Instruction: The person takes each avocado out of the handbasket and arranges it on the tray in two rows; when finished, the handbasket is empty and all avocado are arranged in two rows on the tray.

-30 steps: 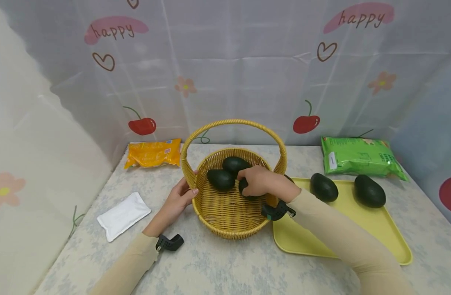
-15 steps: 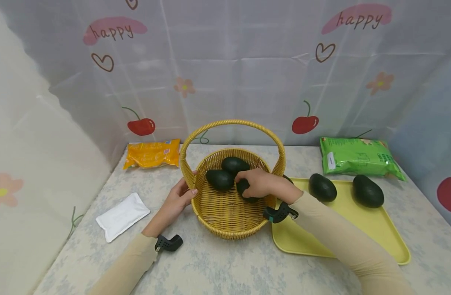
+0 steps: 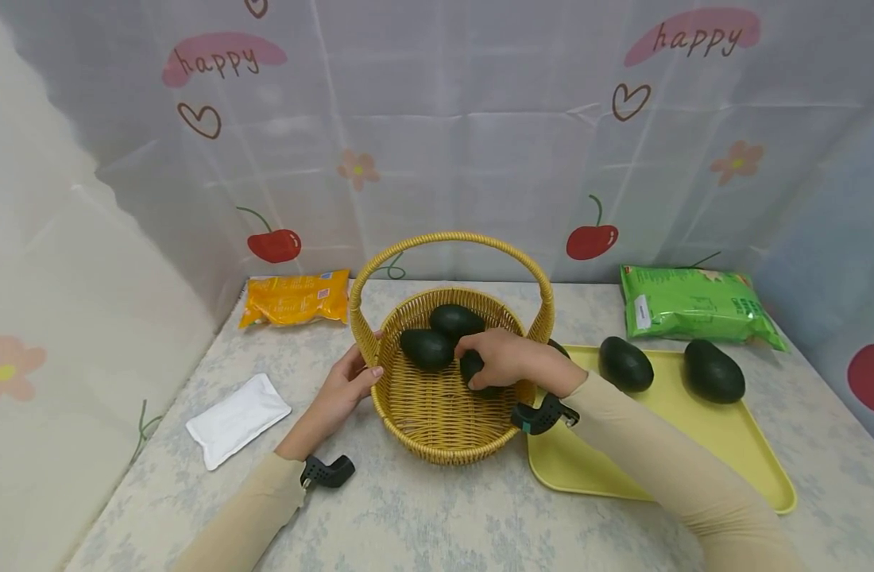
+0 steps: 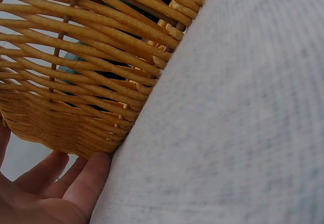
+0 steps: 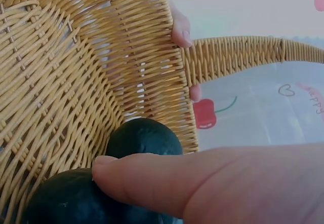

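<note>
A yellow wicker basket [image 3: 447, 454] with a tall arched handle stands mid-table. My left hand [image 3: 344, 391] grips its left side at the handle's base, thumb at the rim and fingers along the outer wall; those fingers show against the weave in the left wrist view. Inside, my right hand [image 3: 500, 357] holds a dark green avocado [image 3: 473, 367] low in the basket, the thumb pressed on it in the right wrist view. Beside it lie two more avocados, one at the back [image 3: 457, 320] and one to the left [image 3: 427, 349].
On the right, a yellow tray [image 3: 723, 445] bears an avocado [image 3: 626, 364] and another avocado [image 3: 714, 371]; a third is mostly hidden behind the right wrist. A green packet [image 3: 701, 306] lies behind it. Leftward are an orange packet [image 3: 295, 299] and a white pouch [image 3: 239, 419].
The right hand has shifted very slightly with the avocado inside the basket. The left hand, basket and tray stay as they were.
</note>
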Motion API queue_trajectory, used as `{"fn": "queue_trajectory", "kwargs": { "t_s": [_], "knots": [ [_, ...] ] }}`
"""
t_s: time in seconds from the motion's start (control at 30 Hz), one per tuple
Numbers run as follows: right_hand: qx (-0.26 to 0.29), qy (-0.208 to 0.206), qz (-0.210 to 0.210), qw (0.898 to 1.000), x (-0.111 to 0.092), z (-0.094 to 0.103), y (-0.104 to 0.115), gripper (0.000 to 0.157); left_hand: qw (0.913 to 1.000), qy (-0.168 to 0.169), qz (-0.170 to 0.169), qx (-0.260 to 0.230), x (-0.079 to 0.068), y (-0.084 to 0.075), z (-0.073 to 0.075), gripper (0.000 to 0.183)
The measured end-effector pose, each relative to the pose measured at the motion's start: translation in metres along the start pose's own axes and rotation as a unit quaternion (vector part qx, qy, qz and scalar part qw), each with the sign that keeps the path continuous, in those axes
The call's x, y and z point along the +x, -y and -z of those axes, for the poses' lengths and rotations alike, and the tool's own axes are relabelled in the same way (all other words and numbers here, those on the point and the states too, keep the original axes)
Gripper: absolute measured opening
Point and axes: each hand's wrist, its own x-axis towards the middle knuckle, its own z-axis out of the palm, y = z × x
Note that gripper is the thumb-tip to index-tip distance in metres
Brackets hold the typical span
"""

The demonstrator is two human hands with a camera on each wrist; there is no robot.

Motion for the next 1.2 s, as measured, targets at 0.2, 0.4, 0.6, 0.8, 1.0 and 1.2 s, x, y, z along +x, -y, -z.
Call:
{"fn": "queue_trajectory", "kwargs": {
  "t_s": [0.2, 0.4, 0.6, 0.8, 1.0, 1.2],
  "knots": [
    [0.001, -0.005, 0.007, 1.0, -0.002, -0.001, 0.0, 0.047, 1.0, 0.002, -0.003, 0.005, 0.0, 0.002, 0.001, 0.065],
    [0.002, -0.01, 0.023, 1.0, -0.008, 0.001, 0.0, 0.047, 1.0, 0.0, -0.001, 0.006, 0.001, 0.001, 0.0, 0.065],
    [0.017, -0.015, 0.041, 0.999, -0.022, 0.007, 0.001, 0.048, 1.0, 0.001, -0.002, 0.003, 0.0, -0.001, -0.001, 0.065],
    [0.022, -0.037, 0.076, 0.996, -0.045, 0.014, 0.0, 0.049, 1.0, 0.004, -0.006, -0.004, -0.001, 0.0, 0.0, 0.065],
    [0.043, -0.06, 0.128, 0.989, -0.067, 0.018, -0.008, 0.047, 1.0, 0.003, -0.006, 0.0, -0.001, 0.001, 0.0, 0.065],
    [0.084, -0.061, 0.129, 0.986, -0.096, 0.019, -0.019, 0.045, 1.0, 0.004, -0.008, 0.001, -0.001, 0.001, 0.001, 0.065]
  ]
}}
